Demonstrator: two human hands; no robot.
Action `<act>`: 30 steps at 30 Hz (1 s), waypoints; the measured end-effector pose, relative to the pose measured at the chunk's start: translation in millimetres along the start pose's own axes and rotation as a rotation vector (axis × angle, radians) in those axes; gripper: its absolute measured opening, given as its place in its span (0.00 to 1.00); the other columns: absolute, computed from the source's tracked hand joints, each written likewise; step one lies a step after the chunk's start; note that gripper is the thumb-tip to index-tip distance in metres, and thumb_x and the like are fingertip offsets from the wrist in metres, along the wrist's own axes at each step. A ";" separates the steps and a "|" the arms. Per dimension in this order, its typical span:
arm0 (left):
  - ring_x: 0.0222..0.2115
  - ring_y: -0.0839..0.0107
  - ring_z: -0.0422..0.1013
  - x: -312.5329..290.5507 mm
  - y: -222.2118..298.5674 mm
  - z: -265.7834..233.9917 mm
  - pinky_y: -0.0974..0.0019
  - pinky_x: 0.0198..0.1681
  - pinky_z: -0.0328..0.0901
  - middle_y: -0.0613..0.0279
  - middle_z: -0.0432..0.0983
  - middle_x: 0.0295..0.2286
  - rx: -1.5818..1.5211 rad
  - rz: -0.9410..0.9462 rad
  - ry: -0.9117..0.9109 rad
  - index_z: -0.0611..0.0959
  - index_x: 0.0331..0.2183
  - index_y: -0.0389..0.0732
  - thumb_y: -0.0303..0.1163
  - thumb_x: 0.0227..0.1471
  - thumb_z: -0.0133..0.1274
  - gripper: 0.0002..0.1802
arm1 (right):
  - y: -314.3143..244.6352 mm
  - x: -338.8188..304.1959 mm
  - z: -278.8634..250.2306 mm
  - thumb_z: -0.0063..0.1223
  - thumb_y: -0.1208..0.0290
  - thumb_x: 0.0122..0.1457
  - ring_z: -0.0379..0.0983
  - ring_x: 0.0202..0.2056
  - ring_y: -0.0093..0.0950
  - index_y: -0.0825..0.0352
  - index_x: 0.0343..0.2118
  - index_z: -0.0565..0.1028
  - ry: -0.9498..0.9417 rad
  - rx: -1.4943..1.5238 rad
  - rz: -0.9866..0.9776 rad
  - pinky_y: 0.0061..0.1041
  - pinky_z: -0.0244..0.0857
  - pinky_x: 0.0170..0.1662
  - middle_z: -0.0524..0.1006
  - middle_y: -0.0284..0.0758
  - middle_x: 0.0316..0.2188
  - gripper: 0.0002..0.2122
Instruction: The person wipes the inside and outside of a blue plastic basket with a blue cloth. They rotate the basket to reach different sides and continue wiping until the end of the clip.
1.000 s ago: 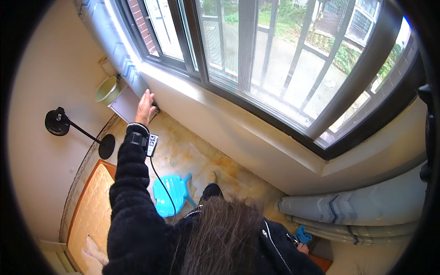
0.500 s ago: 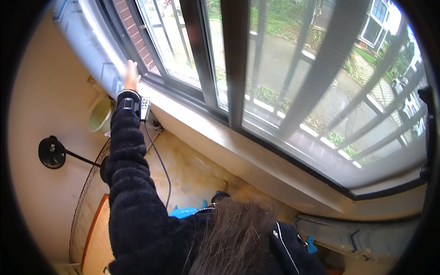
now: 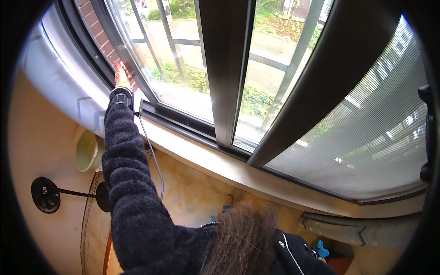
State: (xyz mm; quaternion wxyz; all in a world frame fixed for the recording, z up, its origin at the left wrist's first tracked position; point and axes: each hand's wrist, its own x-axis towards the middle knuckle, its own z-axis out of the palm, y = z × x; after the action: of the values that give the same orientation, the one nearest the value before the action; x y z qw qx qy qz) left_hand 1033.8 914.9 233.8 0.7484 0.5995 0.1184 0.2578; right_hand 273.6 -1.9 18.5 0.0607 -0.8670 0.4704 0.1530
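Observation:
My left arm, in a fuzzy black sleeve with a dark watch-like band at the wrist, stretches out to the window. My left hand (image 3: pixel 121 77) is at the edge of a dark-framed sliding window sash (image 3: pixel 133 68), its fingers curled against the frame beside the opening where brick shows. A small box with a grey cable (image 3: pixel 157 169) hangs at that wrist. At the lower right, a crumpled blue cloth (image 3: pixel 322 249) sticks out by my right hand (image 3: pixel 322 260). Only a sliver of that hand shows; my jacket hides the rest.
A pale patterned curtain (image 3: pixel 78 91) hangs left of the window. Below it are a light green bucket (image 3: pixel 87 151) and a black fan (image 3: pixel 46 195). The white sill (image 3: pixel 183 146) runs under the window. A mesh screen panel (image 3: pixel 348 156) fills the right side; bars stand outside.
My left hand has moved from the side frame beside the curtain to the sash's edge. The whole view has shifted, bringing the window closer. The blue cloth shows slightly more.

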 end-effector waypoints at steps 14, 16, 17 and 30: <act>0.50 0.62 0.66 -12.7 -17.1 34.6 0.56 0.53 0.61 0.60 0.72 0.51 0.008 0.086 0.261 0.74 0.55 0.43 0.73 0.55 0.36 0.46 | 38.6 -40.7 44.9 0.37 0.52 0.64 0.73 0.36 0.57 0.69 0.33 0.79 0.314 -0.195 -0.249 0.53 0.66 0.42 0.78 0.54 0.33 0.24; 0.47 0.65 0.67 -25.3 -19.1 36.9 0.58 0.51 0.61 0.61 0.73 0.48 0.002 0.072 0.246 0.74 0.54 0.43 0.73 0.55 0.35 0.46 | 46.2 -45.3 59.0 0.37 0.51 0.64 0.74 0.36 0.57 0.68 0.33 0.79 0.309 -0.218 -0.240 0.53 0.66 0.41 0.79 0.54 0.32 0.24; 0.49 0.66 0.67 -32.0 -20.4 39.0 0.59 0.51 0.61 0.60 0.73 0.50 -0.018 0.084 0.192 0.73 0.56 0.40 0.72 0.56 0.36 0.46 | 47.3 -47.5 64.4 0.38 0.51 0.64 0.74 0.36 0.57 0.68 0.33 0.79 0.309 -0.229 -0.234 0.53 0.67 0.41 0.79 0.54 0.32 0.24; 0.49 0.69 0.66 -182.2 -21.9 122.9 0.61 0.56 0.56 0.65 0.72 0.47 -0.138 0.108 -0.390 0.72 0.54 0.39 0.64 0.63 0.32 0.39 | -36.1 -52.6 20.7 0.40 0.62 0.62 0.72 0.32 0.59 0.75 0.29 0.77 0.181 0.294 -0.051 0.55 0.63 0.37 0.76 0.59 0.27 0.20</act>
State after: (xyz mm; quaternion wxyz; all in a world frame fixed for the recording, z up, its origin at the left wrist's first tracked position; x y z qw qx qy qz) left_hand 946.1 712.7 219.9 0.7816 0.5909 -0.0786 0.1841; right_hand 272.5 65.0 14.4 0.1484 -0.8707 0.4689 0.0023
